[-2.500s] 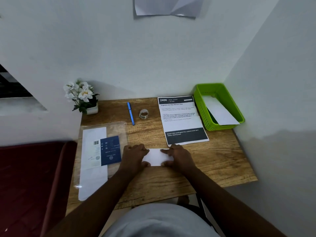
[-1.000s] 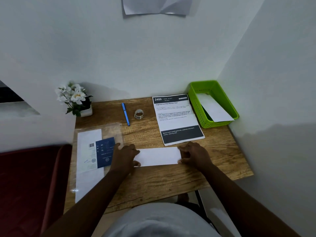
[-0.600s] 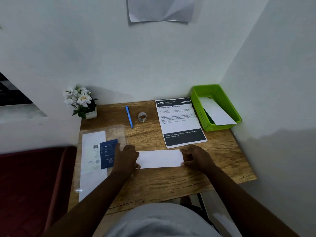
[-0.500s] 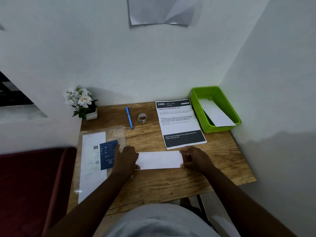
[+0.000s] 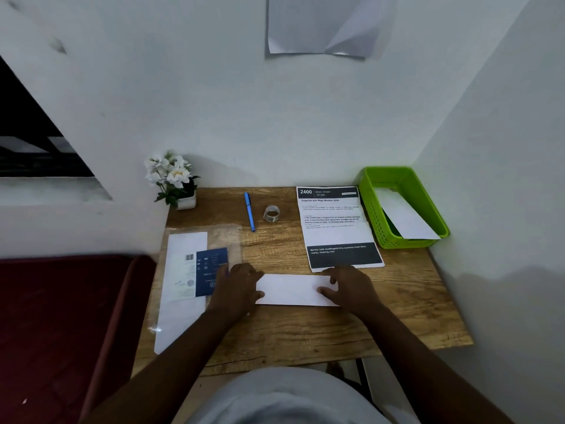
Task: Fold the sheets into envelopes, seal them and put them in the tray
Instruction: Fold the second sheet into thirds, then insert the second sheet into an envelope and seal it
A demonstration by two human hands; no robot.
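Lying flat, white folded sheet (image 5: 292, 289) under both hands

My forearms are bare, no sleeves, watch or rings showing. At the bottom centre of the frame I wear a plain light grey cloth garment (image 5: 284, 399).

I see a flower pot (image 5: 183, 199) far left on my desk (image 5: 397, 307), blue pen (image 5: 249, 211) beside tape roll (image 5: 271, 213), printed instruction sheet (image 5: 336, 228) far right, clear packet (image 5: 195, 270) near left.
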